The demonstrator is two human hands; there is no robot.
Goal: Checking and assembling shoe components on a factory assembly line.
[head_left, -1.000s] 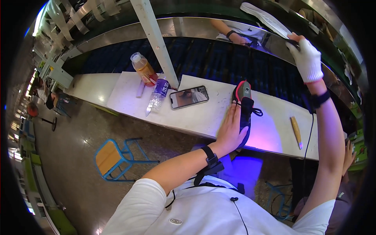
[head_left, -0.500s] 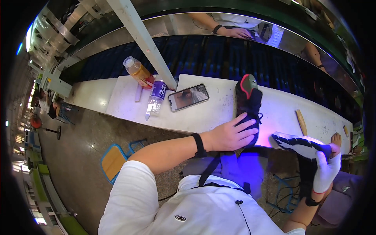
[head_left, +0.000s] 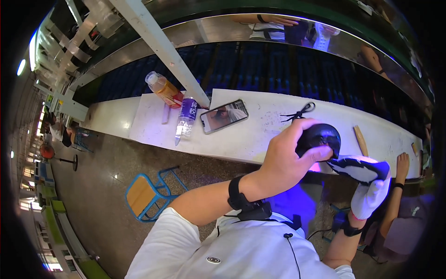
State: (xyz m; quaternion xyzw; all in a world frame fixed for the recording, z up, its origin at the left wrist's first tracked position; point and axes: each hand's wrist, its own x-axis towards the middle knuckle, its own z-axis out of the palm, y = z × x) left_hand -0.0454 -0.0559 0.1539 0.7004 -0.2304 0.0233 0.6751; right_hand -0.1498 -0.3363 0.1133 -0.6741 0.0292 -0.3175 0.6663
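My left hand [head_left: 284, 151] is closed around a black shoe [head_left: 320, 136], raised over the front edge of the bench. The shoe's rounded dark end faces up between my thumb and fingers, and its black laces [head_left: 301, 112] stick out beyond my fingers. My right hand [head_left: 370, 197], in a white glove with some fingertips bare, grips a black-and-white shoe sole [head_left: 360, 171] by its right end. The sole's left end comes right up to the shoe beneath my left thumb; whether they touch I cannot tell.
A wooden stick-like tool [head_left: 360, 141] lies on the white bench [head_left: 251, 139]. Another person's hand [head_left: 403, 165] rests at its right end. Leftward are a phone [head_left: 224, 116], a purple-labelled bottle [head_left: 186, 116], an orange-drink bottle [head_left: 163, 88] and a post [head_left: 160, 49]. A stool [head_left: 144, 195] stands below.
My left hand has lifted the shoe off the bench and tipped it, moving right toward the sole. My right hand has brought the sole slightly left.
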